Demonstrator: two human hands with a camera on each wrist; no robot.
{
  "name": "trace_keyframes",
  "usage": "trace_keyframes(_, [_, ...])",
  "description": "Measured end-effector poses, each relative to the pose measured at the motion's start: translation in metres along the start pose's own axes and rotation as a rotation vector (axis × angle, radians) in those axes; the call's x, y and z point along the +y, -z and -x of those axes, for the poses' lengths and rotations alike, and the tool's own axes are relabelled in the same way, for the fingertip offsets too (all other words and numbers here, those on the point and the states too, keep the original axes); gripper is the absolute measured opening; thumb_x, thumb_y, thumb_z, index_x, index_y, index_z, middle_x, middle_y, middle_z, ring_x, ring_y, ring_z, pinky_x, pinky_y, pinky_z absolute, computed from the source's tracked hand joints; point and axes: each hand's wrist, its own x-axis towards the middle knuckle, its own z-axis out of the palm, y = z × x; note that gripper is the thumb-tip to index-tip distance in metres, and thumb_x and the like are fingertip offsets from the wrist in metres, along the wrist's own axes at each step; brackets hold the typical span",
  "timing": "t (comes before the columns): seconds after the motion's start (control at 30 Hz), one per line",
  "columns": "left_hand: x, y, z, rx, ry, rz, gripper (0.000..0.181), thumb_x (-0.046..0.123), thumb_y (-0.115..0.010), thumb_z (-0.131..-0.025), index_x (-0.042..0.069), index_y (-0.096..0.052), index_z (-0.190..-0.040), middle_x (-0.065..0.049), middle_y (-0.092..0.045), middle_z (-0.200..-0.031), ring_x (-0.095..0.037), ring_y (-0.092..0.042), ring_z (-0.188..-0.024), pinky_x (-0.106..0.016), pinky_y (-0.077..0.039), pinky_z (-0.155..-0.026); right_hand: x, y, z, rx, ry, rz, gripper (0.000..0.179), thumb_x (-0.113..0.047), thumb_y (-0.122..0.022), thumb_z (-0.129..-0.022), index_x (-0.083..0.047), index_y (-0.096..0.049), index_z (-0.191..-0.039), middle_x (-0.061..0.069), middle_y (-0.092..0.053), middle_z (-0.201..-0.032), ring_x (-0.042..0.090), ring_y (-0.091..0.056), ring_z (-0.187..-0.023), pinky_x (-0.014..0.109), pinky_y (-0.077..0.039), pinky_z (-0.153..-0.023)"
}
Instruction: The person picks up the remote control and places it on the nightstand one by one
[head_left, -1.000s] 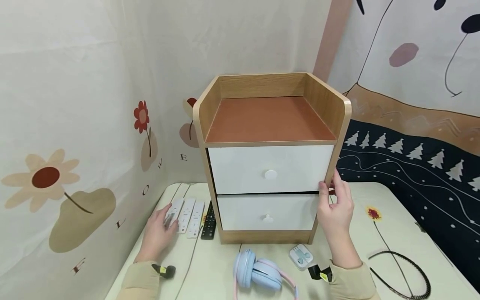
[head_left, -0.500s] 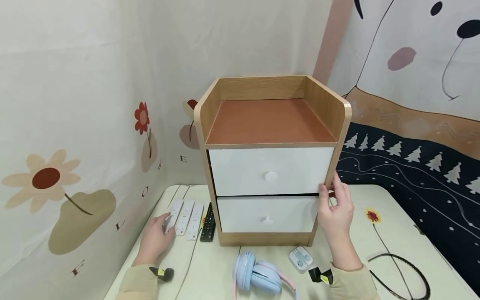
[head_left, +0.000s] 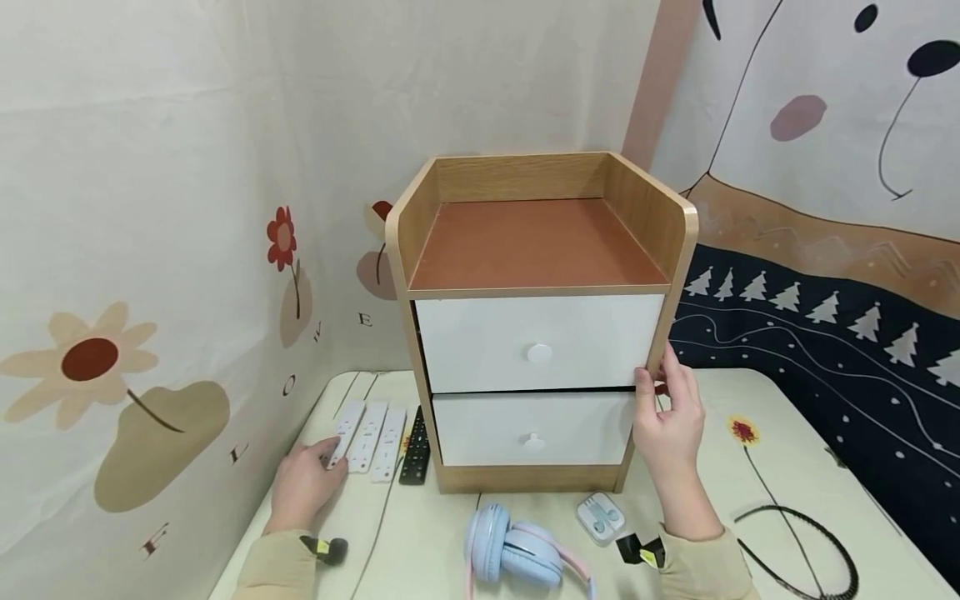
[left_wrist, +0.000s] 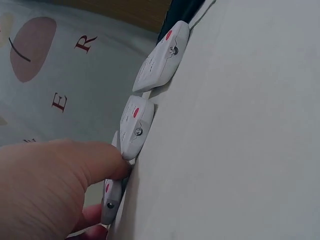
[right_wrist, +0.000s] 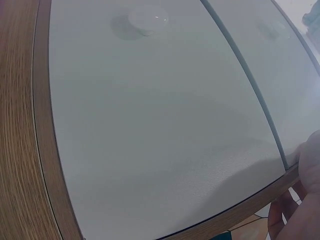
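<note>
In the head view, my left hand [head_left: 303,483] pinches the near end of a white remote control [head_left: 347,427], the leftmost in a row. The left wrist view shows the thumb on one side of that remote [left_wrist: 111,200] and fingertips on the other; it lies low against the tabletop. My right hand [head_left: 670,421] holds the right side edge of a small wooden cabinet [head_left: 528,479], thumb at the front and fingers round the outer side. Both white drawers, the upper [head_left: 480,346] and the lower [head_left: 480,429], sit in the cabinet. Part of the right hand's fingers is hidden.
Two more white remotes [head_left: 368,437] [head_left: 388,446] and a black remote [head_left: 416,450] lie beside the cabinet. In front are blue headphones [head_left: 517,546] and an earphone case [head_left: 602,517]. A black coiled band [head_left: 843,550] lies right. Fabric walls [head_left: 187,275] stand behind.
My left hand has drawn slightly back toward me along the leftmost remote, its fingers now at the remote's near end. The right hand has stayed on the cabinet edge.
</note>
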Motion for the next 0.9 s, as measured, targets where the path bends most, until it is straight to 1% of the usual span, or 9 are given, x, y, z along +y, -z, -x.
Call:
trace_keyframes(0.1, [0.001,0.002,0.002,-0.012,0.035,0.029,0.054,0.026,-0.071,-0.098,0.000,-0.068,-0.145,-0.032,-0.070,-0.138,-0.054,-0.065,-0.127,-0.069,-0.051,-0.105,0.000,0.001,0.002,-0.004,-0.004,0.002,0.058,0.006,-0.074,-0.099,-0.001,-0.060,-0.155,0.025,-0.068,-0.111,-0.015,-0.051,-0.106,0.000,-0.043,-0.088])
trace_keyframes(0.2, [0.003,0.005,0.005,-0.024,0.076,0.064,0.053,0.027,-0.072,-0.098,0.000,-0.069,-0.144,-0.031,-0.071,-0.139,-0.055,-0.065,-0.130,-0.070,-0.050,-0.106,0.000,0.002,0.004,-0.009,-0.008,0.005,0.058,0.006,-0.073,-0.100,-0.002,-0.060,-0.156,0.025,-0.068,-0.112,-0.016,-0.051,-0.106,0.000,-0.043,-0.087])
trace_keyframes(0.3, [0.005,0.009,0.007,-0.031,0.085,0.096,0.052,0.028,-0.074,-0.098,0.001,-0.070,-0.142,-0.032,-0.073,-0.135,-0.054,-0.068,-0.124,-0.070,-0.052,-0.102,0.000,0.003,0.005,-0.019,-0.017,0.008,0.058,0.004,-0.072,-0.101,-0.003,-0.058,-0.157,0.026,-0.067,-0.112,-0.017,-0.051,-0.107,0.001,-0.044,-0.087])
trace_keyframes(0.43, [0.008,0.017,0.007,-0.035,0.082,0.110,0.052,0.031,-0.074,-0.098,0.000,-0.072,-0.139,-0.031,-0.075,-0.127,-0.048,-0.072,-0.113,-0.063,-0.054,-0.093,0.001,0.002,0.004,-0.030,-0.025,0.004,0.058,0.003,-0.071,-0.103,-0.003,-0.057,-0.159,0.027,-0.066,-0.113,-0.015,-0.051,-0.108,0.001,-0.044,-0.088])
trace_keyframes(0.6, [0.014,0.026,0.006,-0.045,0.085,0.106,0.051,0.034,-0.075,-0.098,0.000,-0.075,-0.136,-0.030,-0.077,-0.125,-0.048,-0.072,-0.113,-0.059,-0.054,-0.089,0.001,0.000,0.003,-0.016,-0.010,0.000,0.058,0.003,-0.072,-0.101,-0.001,-0.058,-0.157,0.026,-0.066,-0.111,-0.014,-0.051,-0.106,0.000,-0.043,-0.089])
trace_keyframes(0.7, [0.019,0.028,0.003,-0.018,0.077,0.122,0.048,0.036,-0.077,-0.098,0.003,-0.078,-0.131,-0.027,-0.079,-0.124,-0.046,-0.073,-0.114,-0.056,-0.054,-0.088,0.001,-0.001,0.002,-0.009,-0.008,-0.001,0.059,0.004,-0.073,-0.100,-0.002,-0.058,-0.157,0.025,-0.067,-0.112,-0.014,-0.051,-0.105,0.000,-0.043,-0.088])
trace_keyframes(0.8, [0.023,0.028,0.002,0.027,0.061,0.147,0.044,0.036,-0.079,-0.096,0.004,-0.081,-0.126,-0.024,-0.080,-0.123,-0.045,-0.073,-0.113,-0.052,-0.054,-0.087,0.002,-0.001,0.001,-0.009,-0.008,0.006,0.061,0.005,-0.074,-0.100,-0.004,-0.058,-0.158,0.025,-0.067,-0.114,-0.014,-0.051,-0.105,0.000,-0.042,-0.087])
trace_keyframes(0.9, [0.027,0.028,0.002,0.072,0.037,0.154,0.041,0.035,-0.081,-0.095,0.005,-0.083,-0.123,-0.022,-0.082,-0.119,-0.042,-0.075,-0.109,-0.049,-0.053,-0.084,0.003,0.000,0.001,-0.012,-0.004,0.010,0.061,0.005,-0.074,-0.100,-0.004,-0.059,-0.158,0.025,-0.067,-0.114,-0.014,-0.051,-0.105,-0.001,-0.042,-0.087])
